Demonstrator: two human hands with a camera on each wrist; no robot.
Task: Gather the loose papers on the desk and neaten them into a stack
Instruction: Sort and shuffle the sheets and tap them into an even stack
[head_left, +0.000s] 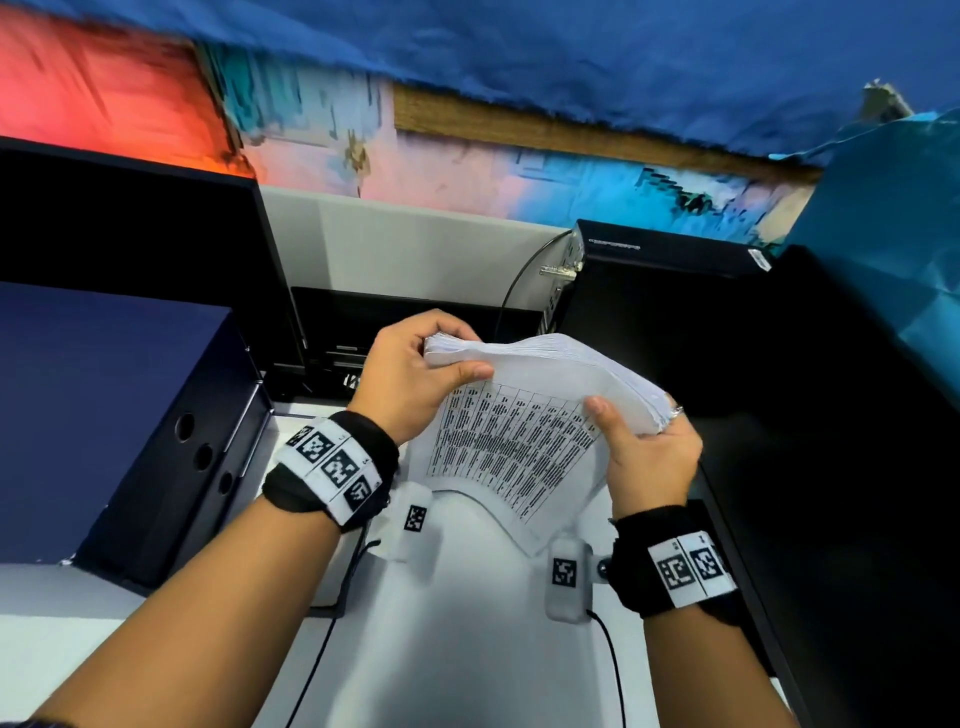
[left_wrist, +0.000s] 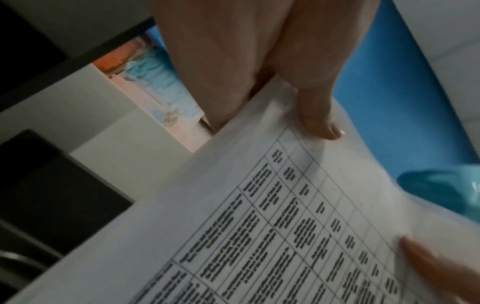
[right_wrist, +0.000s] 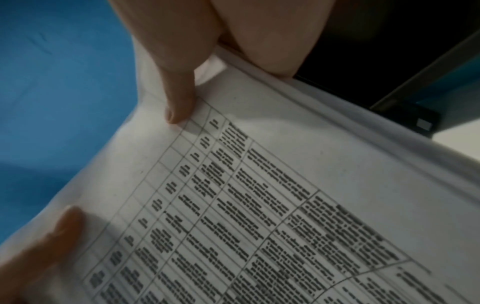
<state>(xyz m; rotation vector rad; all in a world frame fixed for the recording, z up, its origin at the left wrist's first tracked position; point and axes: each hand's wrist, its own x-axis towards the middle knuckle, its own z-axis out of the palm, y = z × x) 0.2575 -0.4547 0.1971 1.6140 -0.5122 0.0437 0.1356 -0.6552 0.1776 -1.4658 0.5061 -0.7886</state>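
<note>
A thick stack of white papers (head_left: 524, 415) with a printed table on its near sheet is held upright above the white desk (head_left: 467, 623). My left hand (head_left: 415, 369) grips its upper left corner, thumb on the printed face and fingers curled over the top edge. My right hand (head_left: 644, 441) grips the right side, thumb on the front and fingers behind. The stack bows between the two hands. The printed sheet (left_wrist: 285, 226) fills the left wrist view with my left thumb (left_wrist: 319, 119) on it. In the right wrist view my right thumb (right_wrist: 179, 102) presses the same sheet (right_wrist: 259, 205).
A dark blue box (head_left: 119, 415) with round holes stands at the left. A black monitor (head_left: 130, 234) rises behind it. A black computer tower (head_left: 665, 312) and another black screen (head_left: 831, 467) are at the right. Thin black cables (head_left: 332, 613) cross the desk.
</note>
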